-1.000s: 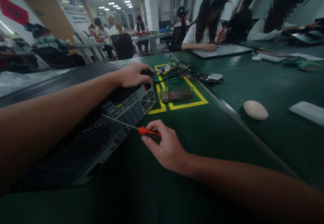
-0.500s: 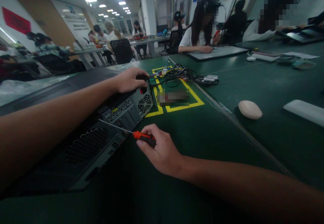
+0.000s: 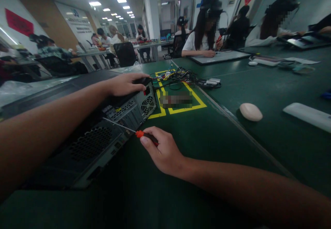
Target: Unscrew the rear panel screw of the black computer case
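A black desktop computer case (image 3: pixel 129 113) lies on the green table, its grey rear panel with vents and fan grille facing me. My left hand (image 3: pixel 126 84) grips the case's far rear corner, thumb against the panel by the power socket and fingers over the top. In my right hand (image 3: pixel 162 149), closed around the handle, is a red-and-black screwdriver (image 3: pixel 139 133). Its long metal shaft points left toward the rear panel. The tip lies by the edge near the slots, under my left forearm; whether it touches a screw cannot be made out.
Beyond the case lies a bundle of cables (image 3: pixel 184 75) with connectors, near yellow tape (image 3: pixel 199 99) and a blurred-out item (image 3: pixel 176 99). A pale computer mouse (image 3: pixel 250 112) and a white bar-shaped object (image 3: pixel 307 115) are at right. Co-workers sit across the table.
My view has shifted slightly. The screwdriver stays by the rear panel, its handle turned a little in my right hand. My left hand keeps its place on the case, with its thumb slightly lower.
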A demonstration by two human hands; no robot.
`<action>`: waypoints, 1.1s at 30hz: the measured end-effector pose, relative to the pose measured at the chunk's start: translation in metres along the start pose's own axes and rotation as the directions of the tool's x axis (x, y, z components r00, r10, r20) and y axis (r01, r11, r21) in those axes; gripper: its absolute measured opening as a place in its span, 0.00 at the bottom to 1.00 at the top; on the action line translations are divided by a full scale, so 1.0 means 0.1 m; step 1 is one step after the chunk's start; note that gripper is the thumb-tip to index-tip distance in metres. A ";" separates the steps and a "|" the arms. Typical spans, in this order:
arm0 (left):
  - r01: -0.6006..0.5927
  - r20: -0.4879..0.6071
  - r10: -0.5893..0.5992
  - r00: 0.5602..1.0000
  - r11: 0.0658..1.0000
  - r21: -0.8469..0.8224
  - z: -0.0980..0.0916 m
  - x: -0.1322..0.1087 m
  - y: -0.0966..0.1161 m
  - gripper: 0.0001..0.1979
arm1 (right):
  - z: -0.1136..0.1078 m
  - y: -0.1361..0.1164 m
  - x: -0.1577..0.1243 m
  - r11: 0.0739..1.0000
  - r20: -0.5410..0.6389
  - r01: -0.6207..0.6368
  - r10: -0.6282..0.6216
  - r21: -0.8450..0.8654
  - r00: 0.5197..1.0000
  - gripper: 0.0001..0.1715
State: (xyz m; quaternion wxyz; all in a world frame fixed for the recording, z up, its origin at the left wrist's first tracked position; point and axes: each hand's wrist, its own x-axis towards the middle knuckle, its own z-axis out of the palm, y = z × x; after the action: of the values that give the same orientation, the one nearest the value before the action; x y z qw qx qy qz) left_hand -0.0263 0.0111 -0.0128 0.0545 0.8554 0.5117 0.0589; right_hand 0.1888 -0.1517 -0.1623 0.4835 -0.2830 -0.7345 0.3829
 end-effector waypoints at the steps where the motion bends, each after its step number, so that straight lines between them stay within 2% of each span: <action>1: 0.011 0.009 -0.011 1.000 1.000 0.013 -0.01 0.00 0.00 0.45 | 0.00 0.00 0.00 1.000 0.000 0.000 0.000 0.002 1.000 0.11; 4: 0.018 0.009 -0.019 1.000 0.998 0.062 -0.04 0.01 -0.02 0.45 | -0.01 -0.01 0.00 1.000 0.006 -0.017 0.017 -0.004 1.000 0.11; 7: -0.001 -0.040 0.002 0.999 1.000 0.029 -0.03 0.00 -0.02 0.44 | 0.00 0.00 -0.01 0.999 0.008 -0.030 0.030 -0.019 1.000 0.13; 11: -0.015 -0.076 0.016 0.997 1.000 0.014 0.02 -0.04 0.00 0.42 | 0.01 0.03 0.00 0.999 0.006 -0.038 0.038 -0.020 0.999 0.09; 20: 0.007 -0.118 0.011 0.993 0.989 0.150 -0.02 -0.12 0.11 0.35 | 0.01 0.04 -0.01 0.999 0.025 -0.051 0.052 -0.012 0.998 0.09; 33: -0.015 -0.115 0.038 0.993 0.981 0.195 -0.06 -0.14 0.20 0.33 | -0.03 0.00 0.01 0.998 0.036 -0.050 0.051 -0.038 0.998 0.09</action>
State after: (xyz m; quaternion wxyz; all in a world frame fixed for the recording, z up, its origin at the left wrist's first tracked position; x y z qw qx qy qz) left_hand -0.0168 -0.0106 -0.0043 -0.0603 0.8585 0.5058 0.0597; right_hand 0.1912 -0.1503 -0.1612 0.4547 -0.3031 -0.7429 0.3866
